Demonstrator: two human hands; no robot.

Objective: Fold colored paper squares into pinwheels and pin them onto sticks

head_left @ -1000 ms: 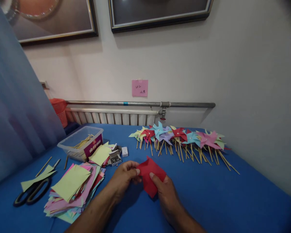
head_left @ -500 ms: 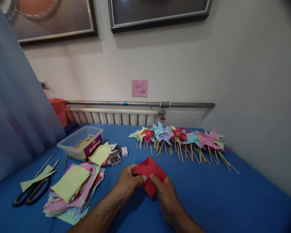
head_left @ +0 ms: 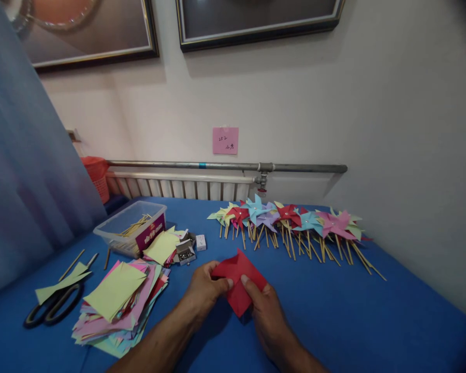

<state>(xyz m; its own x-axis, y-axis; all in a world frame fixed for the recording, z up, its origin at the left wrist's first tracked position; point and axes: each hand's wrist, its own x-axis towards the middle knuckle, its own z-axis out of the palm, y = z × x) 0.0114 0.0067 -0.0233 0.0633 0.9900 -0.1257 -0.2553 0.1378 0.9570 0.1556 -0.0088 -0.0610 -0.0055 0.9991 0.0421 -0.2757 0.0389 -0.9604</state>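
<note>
Between my two hands is a red paper pinwheel (head_left: 238,298), its corners folded in toward the middle and no stick visible on it. My left hand (head_left: 206,290) pinches its left side, thumb on top and fingers underneath. On the right side my right hand (head_left: 266,305) grips the paper, with the thumb pressed close to the centre. The fingers under the paper are hidden. Ahead and to the left of my hands stand small open boxes of metal pushpins (head_left: 185,255) and a small white box (head_left: 201,242).
Left lie a stack of coloured paper squares (head_left: 114,292), black-handled scissors (head_left: 54,308) with a pale green paper strip (head_left: 64,282), and a clear plastic box (head_left: 108,230) of sticks. Finished pinwheels on sticks (head_left: 287,220) line the back right of the blue table (head_left: 353,321), near a pipe (head_left: 306,168).
Both thumbs have shifted slightly on the red paper, the left one drawing a little back from the centre. The whole view has moved slightly; the hold stays the same.
</note>
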